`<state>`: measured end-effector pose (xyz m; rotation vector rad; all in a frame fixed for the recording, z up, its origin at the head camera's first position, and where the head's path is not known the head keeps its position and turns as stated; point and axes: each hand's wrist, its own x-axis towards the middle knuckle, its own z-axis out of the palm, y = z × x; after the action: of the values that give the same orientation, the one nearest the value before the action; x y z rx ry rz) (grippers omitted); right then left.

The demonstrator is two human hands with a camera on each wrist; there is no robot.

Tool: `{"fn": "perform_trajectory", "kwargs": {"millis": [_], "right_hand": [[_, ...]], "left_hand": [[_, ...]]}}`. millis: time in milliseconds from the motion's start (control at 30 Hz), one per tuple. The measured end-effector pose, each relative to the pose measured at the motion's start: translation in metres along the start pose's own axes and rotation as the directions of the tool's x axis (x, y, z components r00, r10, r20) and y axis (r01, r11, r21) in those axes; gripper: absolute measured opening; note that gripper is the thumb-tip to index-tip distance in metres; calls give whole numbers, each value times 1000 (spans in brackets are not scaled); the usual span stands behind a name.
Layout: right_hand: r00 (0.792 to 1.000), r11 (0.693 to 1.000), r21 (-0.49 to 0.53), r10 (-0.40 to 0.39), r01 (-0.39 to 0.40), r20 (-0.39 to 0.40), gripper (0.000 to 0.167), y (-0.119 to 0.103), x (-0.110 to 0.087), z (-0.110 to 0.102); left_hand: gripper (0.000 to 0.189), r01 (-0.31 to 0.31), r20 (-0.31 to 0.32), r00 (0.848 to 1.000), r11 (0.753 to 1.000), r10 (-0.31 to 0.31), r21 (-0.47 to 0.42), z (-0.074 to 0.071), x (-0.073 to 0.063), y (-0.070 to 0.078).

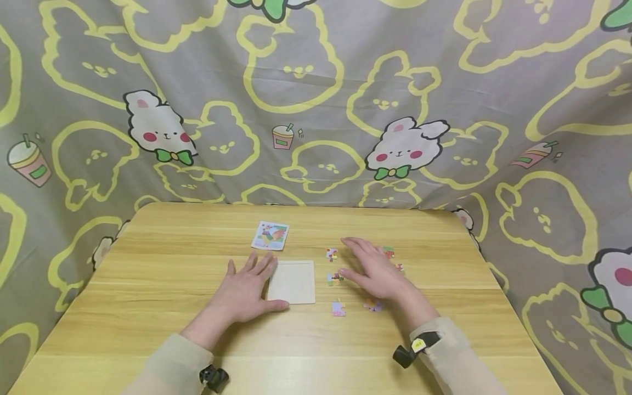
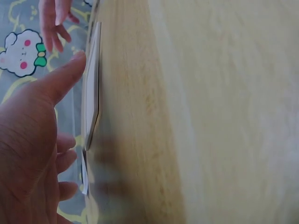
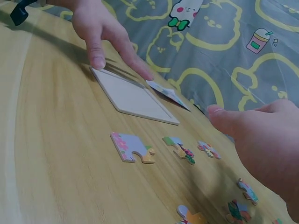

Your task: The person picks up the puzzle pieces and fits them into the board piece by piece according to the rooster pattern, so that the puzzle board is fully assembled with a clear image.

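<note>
A shallow, off-white square puzzle tray (image 1: 296, 282) with a raised border lies on the table with no pieces in it. My left hand (image 1: 247, 293) is at its left side, fingers spread, with the thumb at the near edge and the fingertips by the far left corner. Over the jigsaw pieces to the right hovers my right hand (image 1: 377, 274), fingers extended, holding nothing. A lilac piece with pink flowers (image 3: 126, 144) lies nearest the front. Behind it are a multicoloured piece (image 3: 180, 148) and a smaller-looking one (image 3: 209, 149). The right hand partly hides further pieces in the head view.
A printed picture card (image 1: 270, 236) lies behind the tray, near the left fingertips. An orange piece (image 3: 191, 217) and several others lie under and beyond the right hand. The wooden table (image 1: 148, 258) reaches back to a patterned curtain (image 1: 207, 142).
</note>
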<state>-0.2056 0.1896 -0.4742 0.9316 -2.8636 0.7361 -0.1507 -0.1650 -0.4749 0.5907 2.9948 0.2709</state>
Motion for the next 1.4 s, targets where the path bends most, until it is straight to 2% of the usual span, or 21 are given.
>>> {"fn": "perform_trajectory", "kwargs": {"millis": [167,533,867,1100,1400], "right_hand": [[1000,1000,29,-11,11,3,78,0,6,5],[999,998,61,32,-34,43,76,2,17,11],[999,999,44,19,-21,39,71,6,29,16],[997,999,24,29,-31,70,69,10,38,24],[998,999,-16,31,-30,51,64,13,47,32]], "left_hand": [[113,25,7,1000,1000,-25,-9,1,1,-1],[117,48,29,998,999,-48,-14,7,2,0],[116,65,55,996,998,-63,-26,10,5,-1],[116,67,52,996,997,-66,-27,10,6,-1],[118,70,49,996,997,-69,-33,8,7,0]]}}
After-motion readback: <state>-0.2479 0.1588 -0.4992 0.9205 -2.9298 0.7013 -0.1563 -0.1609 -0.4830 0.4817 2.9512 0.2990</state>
